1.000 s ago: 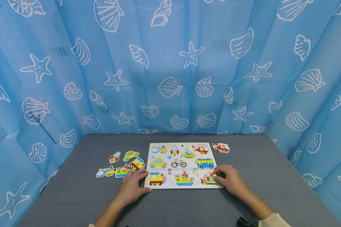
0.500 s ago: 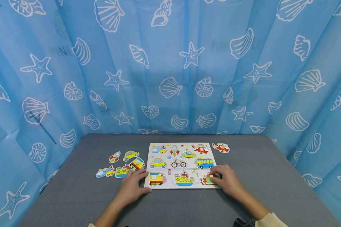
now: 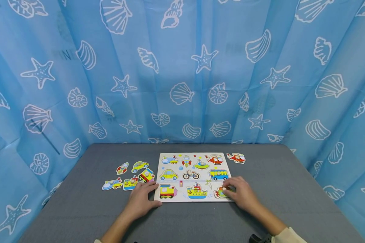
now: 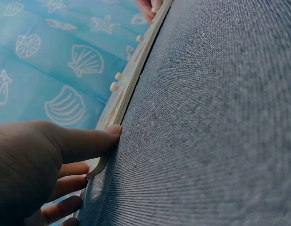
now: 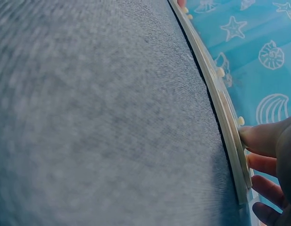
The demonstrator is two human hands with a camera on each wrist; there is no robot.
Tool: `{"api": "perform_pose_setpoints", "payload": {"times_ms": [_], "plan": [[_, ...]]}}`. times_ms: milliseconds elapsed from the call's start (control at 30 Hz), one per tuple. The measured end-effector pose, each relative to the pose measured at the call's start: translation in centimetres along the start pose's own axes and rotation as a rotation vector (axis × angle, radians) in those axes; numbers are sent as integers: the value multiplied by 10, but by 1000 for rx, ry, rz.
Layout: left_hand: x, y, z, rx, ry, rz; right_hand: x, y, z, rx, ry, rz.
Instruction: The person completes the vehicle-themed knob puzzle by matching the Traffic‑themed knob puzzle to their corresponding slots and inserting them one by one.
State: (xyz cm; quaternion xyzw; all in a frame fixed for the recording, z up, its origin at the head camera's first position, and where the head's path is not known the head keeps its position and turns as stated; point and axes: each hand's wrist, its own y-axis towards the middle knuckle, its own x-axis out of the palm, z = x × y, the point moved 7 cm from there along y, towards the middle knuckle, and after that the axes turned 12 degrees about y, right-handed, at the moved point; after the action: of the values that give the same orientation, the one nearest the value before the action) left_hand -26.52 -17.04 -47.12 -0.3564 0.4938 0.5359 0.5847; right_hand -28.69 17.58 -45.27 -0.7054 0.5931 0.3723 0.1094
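The puzzle board (image 3: 182, 199) lies mid-surface, its long sides running along the far edge of the grey surface (image 3: 200, 222). The red-and-green piece (image 3: 219, 192) is over the board's corner nearest the person on the right. The right hand (image 3: 241, 193) pinches it, thumb and fingertips closed on it; whether it sits flat in its slot cannot be told. The left hand (image 3: 141, 197) has thumb and fingers spread apart, resting against the board's near left corner.

Toward the surface's left edge lie the rocket piece (image 3: 122, 168), car piece (image 3: 140, 166), plane piece (image 3: 112, 184), boat piece (image 3: 130, 183) and train piece (image 3: 147, 175). The helicopter piece (image 3: 236, 158) lies toward the surface's far right corner.

The red-and-green piece looks thin, stiff and light, probably wood, so a gentle pinch should do. The best hold is likely a small round knob like that on the bus piece (image 3: 214, 175); the flat rim looks smoother and easier to slip from. Breakage seems unlikely, though the narrow outline parts could catch.
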Motion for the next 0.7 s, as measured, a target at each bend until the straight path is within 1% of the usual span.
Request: {"api": "perform_pose_setpoints", "payload": {"times_ms": [300, 467, 700], "plan": [[-2, 0, 1, -1, -1, -6, 2, -1, 0, 22, -12, 0], [0, 1, 0, -3, 3, -11, 2, -1, 1, 34, -13, -12], [1, 1, -1, -2, 6, -3, 1, -1, -3, -3, -40, 7]]}}
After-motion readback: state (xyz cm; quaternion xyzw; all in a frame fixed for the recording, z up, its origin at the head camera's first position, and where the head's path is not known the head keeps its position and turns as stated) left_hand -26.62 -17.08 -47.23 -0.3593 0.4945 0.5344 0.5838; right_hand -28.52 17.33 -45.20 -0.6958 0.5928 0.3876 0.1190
